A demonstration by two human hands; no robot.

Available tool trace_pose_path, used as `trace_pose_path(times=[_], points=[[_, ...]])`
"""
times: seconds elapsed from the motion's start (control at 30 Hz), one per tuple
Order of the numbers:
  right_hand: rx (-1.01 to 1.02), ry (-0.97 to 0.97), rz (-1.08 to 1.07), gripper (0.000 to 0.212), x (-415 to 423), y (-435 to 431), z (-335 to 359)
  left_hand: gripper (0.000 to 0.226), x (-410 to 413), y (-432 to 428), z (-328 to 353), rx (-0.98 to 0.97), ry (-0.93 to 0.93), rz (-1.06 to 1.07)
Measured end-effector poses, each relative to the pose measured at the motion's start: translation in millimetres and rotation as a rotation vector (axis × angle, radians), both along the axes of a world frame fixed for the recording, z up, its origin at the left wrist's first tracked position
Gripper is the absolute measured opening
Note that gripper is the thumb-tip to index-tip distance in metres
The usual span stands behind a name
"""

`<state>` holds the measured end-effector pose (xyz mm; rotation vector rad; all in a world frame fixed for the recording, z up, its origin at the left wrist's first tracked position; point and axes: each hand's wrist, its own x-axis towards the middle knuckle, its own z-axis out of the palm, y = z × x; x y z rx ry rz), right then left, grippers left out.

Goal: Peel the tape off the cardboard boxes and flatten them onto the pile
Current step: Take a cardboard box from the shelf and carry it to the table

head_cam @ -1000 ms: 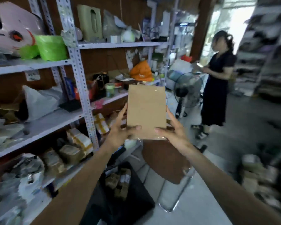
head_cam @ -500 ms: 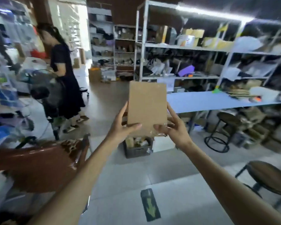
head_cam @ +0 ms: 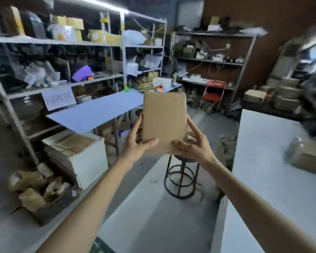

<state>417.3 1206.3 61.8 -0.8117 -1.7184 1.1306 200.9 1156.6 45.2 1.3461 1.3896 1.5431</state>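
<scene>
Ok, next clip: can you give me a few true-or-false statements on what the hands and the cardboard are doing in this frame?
1. The left hand and right hand hold the cardboard box upright in the air. True.
2. The box lies flat on the white table at the right. False: it is in the hands, clear of that table.
3. A dark round stool stands on the floor beyond the hands. True.
4. The right hand hangs free. False: its thumb and fingers pinch the box's lower right edge.
</scene>
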Motion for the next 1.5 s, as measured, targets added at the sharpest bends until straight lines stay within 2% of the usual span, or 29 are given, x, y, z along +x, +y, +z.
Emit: trace_pose_path(times=[0.27, 0.37, 0.53, 0.67, 1.07, 1.33, 1.5], points=[[-0.015, 0.038, -0.274, 0.101, 5, 53, -7, 0.1, 4, 114, -2, 0.015, 0.067, -0.245], [-0.016, 0.027, -0.339, 0.099, 9, 71, -13, 0.103, 8, 151, -10, -0.035, 0.026, -0.373], [-0.017, 0.029, -0.46, 0.095, 19, 113, -23, 0.111, 20, 212, -15, -0.072, 0.106, -0.442], [-0.064, 0.072, -0.549, 0.093, 34, 159, -32, 0.108, 42, 278, -23, -0.099, 0.09, -0.55], [-0.103, 0.123, -0.745, 0.092, 124, 311, -37, 0.1, 154, 475, -26, -0.101, 0.009, -0.854], [-0.154, 0.089, -0.899, 0.093, 187, 400, -47, 0.099, 232, 583, -40, -0.137, 0.011, -0.974], [-0.135, 0.08, -1.01, 0.093, 227, 464, -47, 0.102, 289, 669, -45, -0.093, 0.026, -1.05]])
